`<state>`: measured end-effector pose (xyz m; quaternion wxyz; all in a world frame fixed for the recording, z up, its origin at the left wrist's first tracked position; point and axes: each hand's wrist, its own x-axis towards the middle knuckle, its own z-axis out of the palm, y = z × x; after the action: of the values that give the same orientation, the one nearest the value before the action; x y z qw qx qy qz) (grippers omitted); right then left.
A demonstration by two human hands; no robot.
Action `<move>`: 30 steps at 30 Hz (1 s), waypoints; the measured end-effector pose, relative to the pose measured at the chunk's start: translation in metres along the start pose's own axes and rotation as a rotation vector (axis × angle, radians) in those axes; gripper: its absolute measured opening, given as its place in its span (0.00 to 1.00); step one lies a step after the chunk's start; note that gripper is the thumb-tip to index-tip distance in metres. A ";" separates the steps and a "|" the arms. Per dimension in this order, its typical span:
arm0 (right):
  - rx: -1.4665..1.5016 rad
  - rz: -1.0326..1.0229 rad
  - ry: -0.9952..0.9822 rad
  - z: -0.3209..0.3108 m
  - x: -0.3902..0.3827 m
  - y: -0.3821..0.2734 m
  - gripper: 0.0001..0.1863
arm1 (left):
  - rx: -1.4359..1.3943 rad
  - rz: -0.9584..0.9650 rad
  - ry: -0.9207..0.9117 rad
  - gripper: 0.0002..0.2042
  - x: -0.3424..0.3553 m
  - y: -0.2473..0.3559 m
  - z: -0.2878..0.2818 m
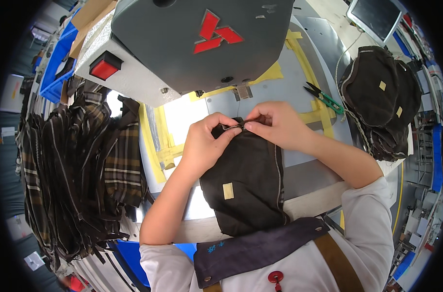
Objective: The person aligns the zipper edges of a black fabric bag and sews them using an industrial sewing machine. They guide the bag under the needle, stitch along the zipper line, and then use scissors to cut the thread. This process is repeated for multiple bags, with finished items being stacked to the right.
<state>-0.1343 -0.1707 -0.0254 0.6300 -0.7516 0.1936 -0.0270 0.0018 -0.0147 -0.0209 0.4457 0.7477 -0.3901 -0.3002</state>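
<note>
A dark brown fabric piece (pixel 246 180) with a metal zipper (pixel 278 170) down its right side hangs from my hands over the table's front edge. It carries a small pale yellow sticker (pixel 228 191). My left hand (pixel 204 141) pinches the piece's top edge between thumb and fingers. Close beside it, my right hand (pixel 279 125) pinches the same edge. Both hands are just in front of the sewing machine's metal presser foot (pixel 242 91), where a thread hangs down. Exactly how the edge is folded between the fingertips is hard to make out.
The grey sewing machine head (pixel 197 48) overhangs the work. Green-handled thread snips (pixel 324 98) lie at right on the taped plate. Stacked dark pieces (pixel 377 92) sit farther right. Plaid zippered pieces (pixel 70 170) hang at left, near a blue bin (pixel 56 63). Yellow tape (pixel 153 141) borders the work area.
</note>
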 end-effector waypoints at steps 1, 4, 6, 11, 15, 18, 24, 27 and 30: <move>-0.010 0.004 0.009 0.001 0.000 0.000 0.08 | 0.022 0.041 0.038 0.05 -0.001 0.001 0.002; -0.009 -0.028 0.074 0.004 0.001 0.006 0.09 | 0.136 0.249 0.155 0.05 -0.002 -0.001 0.008; 0.010 -0.003 0.095 0.005 0.003 0.008 0.09 | 0.277 0.496 0.232 0.06 -0.002 -0.008 0.009; -0.008 0.047 0.102 0.001 0.005 0.003 0.09 | 0.575 0.890 0.351 0.07 -0.002 -0.002 0.009; 0.018 -0.060 0.073 0.005 0.004 0.009 0.05 | 0.322 0.516 0.263 0.06 -0.003 -0.003 0.015; 0.025 -0.120 0.058 0.006 0.001 0.010 0.05 | -0.037 0.116 0.151 0.06 0.002 0.000 0.011; -0.030 -0.143 0.035 0.005 0.003 0.003 0.06 | 0.041 -0.032 -0.007 0.08 0.002 0.002 0.002; -0.162 -0.156 0.021 0.002 0.007 -0.003 0.06 | 0.015 0.043 0.089 0.08 0.000 -0.003 0.009; -0.088 -0.119 0.009 0.001 0.009 0.002 0.06 | 0.000 0.035 0.085 0.08 0.000 -0.005 0.007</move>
<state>-0.1260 -0.1735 -0.0296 0.5926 -0.7887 0.1525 -0.0591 -0.0022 -0.0165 -0.0279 0.4670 0.7528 -0.3839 -0.2604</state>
